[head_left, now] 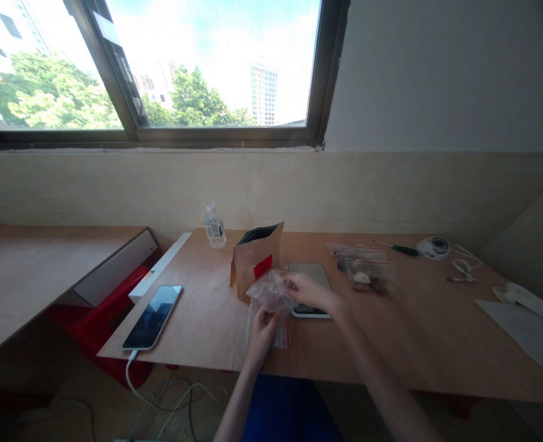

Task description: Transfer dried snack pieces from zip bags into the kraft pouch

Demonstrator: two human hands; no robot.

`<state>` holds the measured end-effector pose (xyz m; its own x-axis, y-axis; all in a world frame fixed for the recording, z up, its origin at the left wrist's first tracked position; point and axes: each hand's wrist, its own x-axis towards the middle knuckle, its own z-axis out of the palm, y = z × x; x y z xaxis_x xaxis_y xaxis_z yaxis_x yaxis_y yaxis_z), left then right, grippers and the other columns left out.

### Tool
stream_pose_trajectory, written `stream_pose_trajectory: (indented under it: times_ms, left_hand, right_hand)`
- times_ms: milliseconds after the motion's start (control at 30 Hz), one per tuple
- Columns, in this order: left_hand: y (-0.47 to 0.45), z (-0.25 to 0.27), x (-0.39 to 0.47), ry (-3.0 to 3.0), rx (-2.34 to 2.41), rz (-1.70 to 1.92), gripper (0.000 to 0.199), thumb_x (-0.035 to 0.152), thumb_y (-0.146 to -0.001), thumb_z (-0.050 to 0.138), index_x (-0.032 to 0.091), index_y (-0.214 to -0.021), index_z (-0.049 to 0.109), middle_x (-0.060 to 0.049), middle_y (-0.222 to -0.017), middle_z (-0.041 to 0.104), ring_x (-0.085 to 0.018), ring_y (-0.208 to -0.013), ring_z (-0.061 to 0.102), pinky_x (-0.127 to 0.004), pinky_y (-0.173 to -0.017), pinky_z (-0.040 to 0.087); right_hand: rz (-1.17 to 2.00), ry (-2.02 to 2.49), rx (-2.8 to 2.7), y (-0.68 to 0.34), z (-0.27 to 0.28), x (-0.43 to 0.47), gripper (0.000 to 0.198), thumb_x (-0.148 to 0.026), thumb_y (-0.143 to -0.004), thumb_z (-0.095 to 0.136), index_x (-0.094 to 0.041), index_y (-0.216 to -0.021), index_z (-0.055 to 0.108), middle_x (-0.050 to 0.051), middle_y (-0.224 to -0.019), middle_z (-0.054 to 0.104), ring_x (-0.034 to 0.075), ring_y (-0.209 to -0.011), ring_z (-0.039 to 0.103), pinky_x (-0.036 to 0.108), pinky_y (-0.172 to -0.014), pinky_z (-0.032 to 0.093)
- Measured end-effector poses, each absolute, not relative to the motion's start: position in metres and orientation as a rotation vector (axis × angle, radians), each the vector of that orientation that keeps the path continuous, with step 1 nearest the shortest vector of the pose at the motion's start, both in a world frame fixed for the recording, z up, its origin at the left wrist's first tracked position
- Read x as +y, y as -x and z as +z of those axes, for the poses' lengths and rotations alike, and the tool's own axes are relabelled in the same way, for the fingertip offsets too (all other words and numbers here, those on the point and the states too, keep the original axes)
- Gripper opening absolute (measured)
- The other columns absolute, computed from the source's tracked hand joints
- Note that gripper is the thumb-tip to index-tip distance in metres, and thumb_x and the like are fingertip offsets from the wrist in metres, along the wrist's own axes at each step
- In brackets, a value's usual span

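A clear plastic bag is held between both hands above the near part of the table. My left hand has its fingers closed on the lower part of the bag. On the upper right side of it, the fingers of my right hand pinch the plastic. Just behind stands a brown paper pouch, upright with its top open and a red label on its front. Partly under my right hand lies a flat kitchen scale. Whether the bag contains anything is hard to make out.
A phone on a white cable lies at the left edge, with a water bottle behind. To the right are filled zip bags, a green-handled screwdriver, a white dome camera and a grey sheet.
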<state>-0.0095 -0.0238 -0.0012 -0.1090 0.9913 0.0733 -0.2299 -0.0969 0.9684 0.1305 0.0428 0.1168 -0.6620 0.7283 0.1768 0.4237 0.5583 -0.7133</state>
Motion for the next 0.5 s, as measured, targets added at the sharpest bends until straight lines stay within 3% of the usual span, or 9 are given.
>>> stream_pose_trajectory:
  times_ms: [133, 300, 500]
  left_hand:
    - [0.011, -0.002, -0.021, -1.069, 1.067, 1.461, 0.034, 0.037, -0.071, 0.066, 0.015, -0.097, 0.066, -0.009, -0.1, 0.069, -0.023, -0.094, 0.062, -0.033, -0.086, 0.045]
    - [0.014, -0.001, -0.02, -1.063, 1.131, 1.515, 0.029, 0.038, -0.068, 0.068, 0.015, -0.086, 0.067, -0.008, -0.09, 0.071, -0.023, -0.085, 0.063, -0.031, -0.077, 0.046]
    - [0.015, -0.002, -0.021, -1.091, 1.134, 1.509, 0.028, 0.04, -0.07, 0.066, 0.016, -0.084, 0.067, -0.007, -0.088, 0.07, -0.022, -0.084, 0.062, -0.029, -0.076, 0.045]
  right_hand:
    - [1.073, 0.867, -2.437, -0.133, 0.111, 0.039, 0.017, -0.028, -0.08, 0.056, -0.02, -0.089, 0.069, 0.004, -0.087, 0.07, 0.019, -0.076, 0.063, 0.026, -0.067, 0.047]
    - [1.068, 0.788, -2.39, -0.13, 0.109, 0.032, 0.031, -0.035, -0.077, 0.063, -0.023, -0.105, 0.063, 0.003, -0.1, 0.067, 0.019, -0.087, 0.061, 0.027, -0.077, 0.046]
    - [1.071, 0.749, -2.351, -0.122, 0.105, 0.036, 0.016, -0.032, -0.077, 0.063, -0.02, -0.086, 0.068, 0.002, -0.089, 0.067, 0.019, -0.084, 0.061, 0.028, -0.074, 0.046]
